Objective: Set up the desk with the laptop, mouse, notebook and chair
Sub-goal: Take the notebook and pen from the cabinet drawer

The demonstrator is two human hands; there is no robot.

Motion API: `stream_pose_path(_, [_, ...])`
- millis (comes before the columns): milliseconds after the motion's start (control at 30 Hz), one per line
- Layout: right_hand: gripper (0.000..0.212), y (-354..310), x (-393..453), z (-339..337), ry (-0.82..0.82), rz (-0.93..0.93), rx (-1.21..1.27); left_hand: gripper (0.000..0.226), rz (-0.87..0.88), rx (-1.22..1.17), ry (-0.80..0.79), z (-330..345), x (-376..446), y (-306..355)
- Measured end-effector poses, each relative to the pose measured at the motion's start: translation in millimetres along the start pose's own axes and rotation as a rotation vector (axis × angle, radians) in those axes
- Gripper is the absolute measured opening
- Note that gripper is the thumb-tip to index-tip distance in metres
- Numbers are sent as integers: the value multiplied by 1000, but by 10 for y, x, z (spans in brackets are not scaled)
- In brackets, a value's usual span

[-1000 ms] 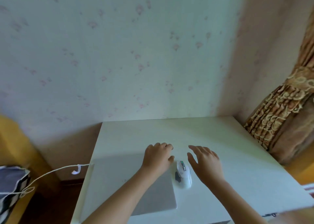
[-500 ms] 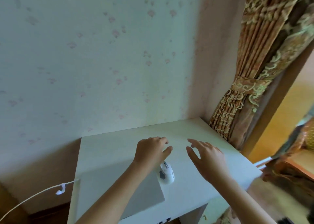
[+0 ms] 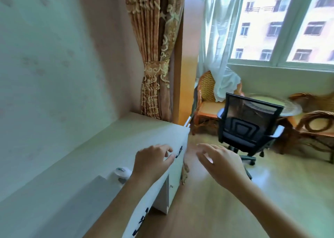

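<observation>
A: What changed?

B: View swung right, off the wall. Both hands left the small white plastic mouse (image 3: pixel 121 172); it now sits behind the left hand (image 3: pixel 151 162), beside the flat grey closed laptop (image 3: pixel 77 199) on the smooth white desk (image 3: pixel 115 140).

A: Fingers?

B: Left hand and right hand (image 3: pixel 223 162) both loose, spread, empty.

A: Next?

B: Prob. the black mesh-back swivel chair (image 3: pixel 249 127), well beyond the right fingertips. No notebook visible.

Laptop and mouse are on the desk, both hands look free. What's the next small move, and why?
Probably step toward the black office chair and reach for its backrest. It stands apart from the desk, near the window, while the laptop and mouse already lie on the desk. Left hand and right hand are empty.
</observation>
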State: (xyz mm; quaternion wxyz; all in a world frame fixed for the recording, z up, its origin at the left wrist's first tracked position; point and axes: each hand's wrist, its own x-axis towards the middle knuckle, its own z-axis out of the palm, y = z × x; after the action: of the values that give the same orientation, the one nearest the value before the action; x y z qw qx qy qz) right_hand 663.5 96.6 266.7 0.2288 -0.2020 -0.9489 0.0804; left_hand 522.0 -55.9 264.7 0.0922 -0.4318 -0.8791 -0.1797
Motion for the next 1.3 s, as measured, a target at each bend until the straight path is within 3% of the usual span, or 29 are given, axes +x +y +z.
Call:
stream_pose_path(233, [27,556,-674,-558,93,290,-47,29,216,-76,-33,310,135,1023])
stream_pose_path(567, [36,2020,-1291,-1042,132,599,-103,29,420,-113,-118,1096,635,2674])
stream_pose_path(833, [40,3361,-1650,-1362,160,711,-49,27,422,-206,-125,1678,948,4141])
stream_pose_path(1033, [42,4349,-1604,-1565,187,789,-9,31,473,-200,-230,2194,1414,5037])
stream_pose_path(1300, [46,5859,-1084,-1571,222,908,-30,28,606,-249,-271,2997,2642,6040])
